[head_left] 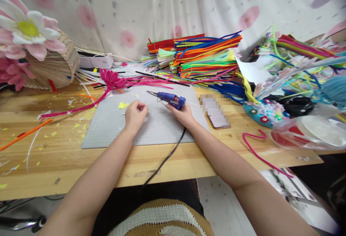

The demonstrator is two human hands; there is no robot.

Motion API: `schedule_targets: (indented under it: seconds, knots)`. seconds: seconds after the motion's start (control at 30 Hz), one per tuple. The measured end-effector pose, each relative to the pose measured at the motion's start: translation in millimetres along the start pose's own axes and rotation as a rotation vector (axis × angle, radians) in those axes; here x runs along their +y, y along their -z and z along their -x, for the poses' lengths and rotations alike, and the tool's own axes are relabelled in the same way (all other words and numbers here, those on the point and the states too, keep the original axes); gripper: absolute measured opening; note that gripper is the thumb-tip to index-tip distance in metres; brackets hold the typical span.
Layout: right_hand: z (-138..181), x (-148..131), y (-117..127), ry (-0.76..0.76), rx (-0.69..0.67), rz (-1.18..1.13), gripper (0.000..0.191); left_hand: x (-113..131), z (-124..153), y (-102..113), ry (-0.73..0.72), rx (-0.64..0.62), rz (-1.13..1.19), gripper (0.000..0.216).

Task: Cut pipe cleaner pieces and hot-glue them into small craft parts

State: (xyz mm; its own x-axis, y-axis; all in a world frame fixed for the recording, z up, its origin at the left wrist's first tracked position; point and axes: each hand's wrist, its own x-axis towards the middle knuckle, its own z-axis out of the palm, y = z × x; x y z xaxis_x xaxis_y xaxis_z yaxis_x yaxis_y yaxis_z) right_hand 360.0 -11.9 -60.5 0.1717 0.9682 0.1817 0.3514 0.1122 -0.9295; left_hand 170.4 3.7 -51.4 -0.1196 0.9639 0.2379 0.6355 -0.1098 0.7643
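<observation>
My right hand [182,114] is wrapped round the handle of a blue glue gun [171,99]. Its metal nozzle points left, and a pale glue stick trails from its back end. A black cord hangs from the gun over the table's front edge. To the left, my left hand [136,115] is closed in a pinch, with a thin whitish bit at the fingertips too small to name. Both hands are above a grey cutting mat [108,135]. Behind them lies a magenta pipe-cleaner flower [110,79] with a long fuzzy stem. Yellow scraps [123,105] lie beside my left hand.
Bundles of coloured pipe cleaners [208,53] are stacked at the back. A phone [215,111] lies right of the mat. Farther right are a plastic-wrapped tub [305,133] and a bent magenta pipe cleaner [266,160]. A large flower basket [51,62] stands at left.
</observation>
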Motion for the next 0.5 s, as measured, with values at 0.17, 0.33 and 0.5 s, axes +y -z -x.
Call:
schedule_targets:
  seconds: [0.17, 0.33, 0.5]
  knots:
    - [0.0, -7.6, 3.6, -0.053, 0.079, -0.047, 0.041, -0.1, 0.0, -0.4, -0.014, 0.007, 0.005, 0.007]
    - [1.0, -4.9, 2.0, -0.033, 0.016, -0.011, 0.040, -0.1, 0.1, -0.2, -0.015, 0.006, 0.003, 0.007]
    - [0.9, 0.1, -0.4, -0.002, -0.043, 0.002, 0.041, 0.2, 0.4, 0.0, -0.010, 0.001, -0.007, 0.008]
